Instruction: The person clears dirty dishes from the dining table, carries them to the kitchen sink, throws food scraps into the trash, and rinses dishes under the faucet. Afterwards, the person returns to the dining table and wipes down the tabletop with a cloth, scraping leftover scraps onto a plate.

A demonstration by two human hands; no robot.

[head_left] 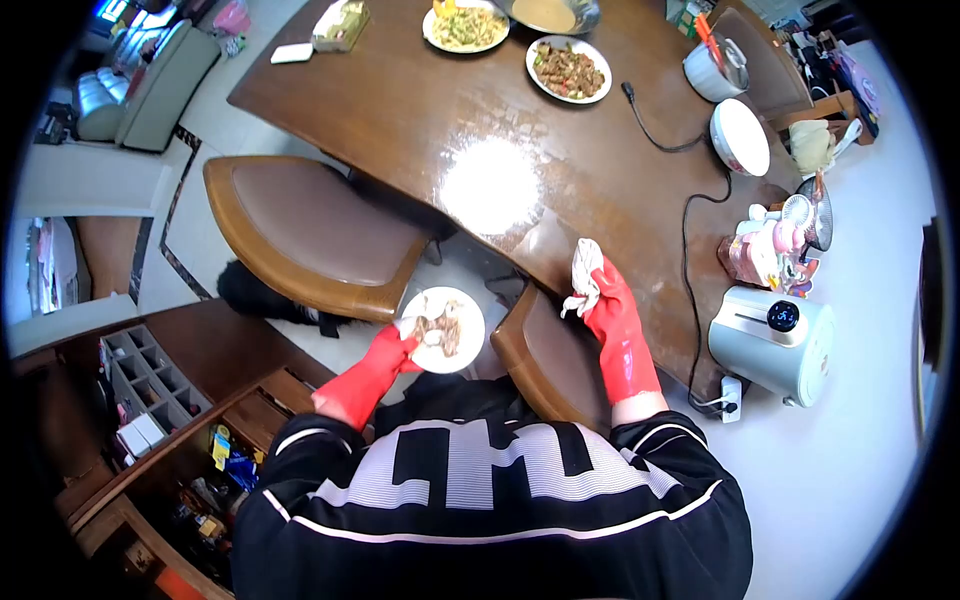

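My left hand (375, 372), in a red rubber glove, grips the left rim of a small white plate (473, 328). On that plate lie brownish food scraps (448, 335) and whitish bits; it is held in front of my body, off the table's edge. My right hand (612, 312), also red-gloved, is closed around a crumpled whitish cloth (585, 270) at the near edge of the brown wooden table (400, 110). Wet-looking marks and a bright glare show on the tabletop beyond the cloth.
Two plates of food, a noodle-like dish (466, 28) and a meat dish (570, 70), sit at the far side. A black cord (687, 230) runs along the right, near a white bowl (741, 138) and an appliance (770, 340). Chairs (310, 230) stand at the near edge.
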